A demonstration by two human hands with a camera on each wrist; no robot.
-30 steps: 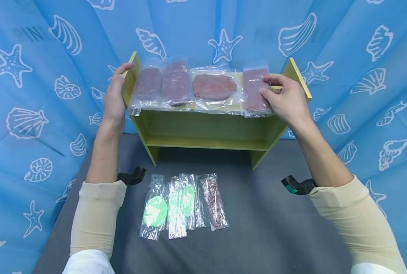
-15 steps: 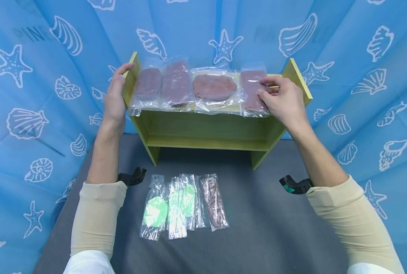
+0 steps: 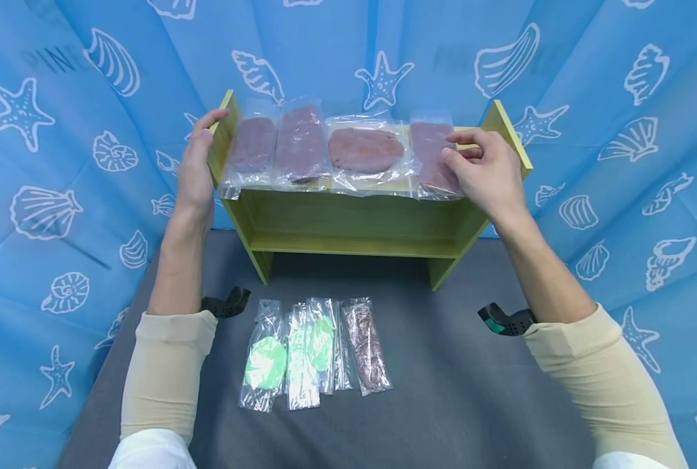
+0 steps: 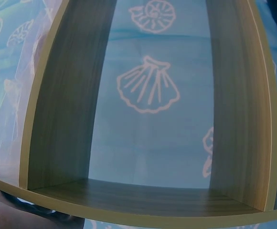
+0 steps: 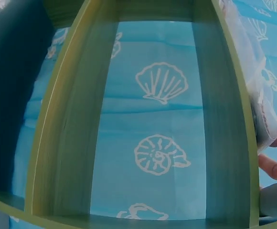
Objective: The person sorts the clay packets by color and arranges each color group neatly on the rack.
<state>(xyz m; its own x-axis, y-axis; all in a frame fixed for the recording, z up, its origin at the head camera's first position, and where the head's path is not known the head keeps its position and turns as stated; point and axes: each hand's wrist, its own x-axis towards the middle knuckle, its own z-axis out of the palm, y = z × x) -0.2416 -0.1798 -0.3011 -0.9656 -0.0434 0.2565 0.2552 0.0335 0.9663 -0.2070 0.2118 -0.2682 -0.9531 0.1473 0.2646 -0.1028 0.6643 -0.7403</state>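
Note:
Atop the yellow-green wooden shelf (image 3: 354,249) lie several clear plastic bags holding flat, reddish-brown pieces. My right hand (image 3: 489,170) pinches the right edge of the rightmost bagged slab (image 3: 430,150) between thumb and fingers. In the right wrist view, fingers (image 5: 274,167) show at the bag's edge, beside the shelf board. My left hand (image 3: 195,166) rests against the outer face of the shelf's left side panel (image 3: 224,140), fingertips at its upper edge. To the left of the pinched bag sit a bagged oval piece (image 3: 365,150) and two longer bagged slabs (image 3: 303,143).
On the grey tabletop (image 3: 442,365) in front lie several flat bags, among them one with a pale green round piece (image 3: 266,362) and one with a dark brown strip (image 3: 367,348). A blue shell-print curtain (image 3: 348,52) hangs behind the shelf.
My right hand has shifted slightly left, and the rightmost bagged slab has slid left with it towards the oval one. My left hand stays on the side panel.

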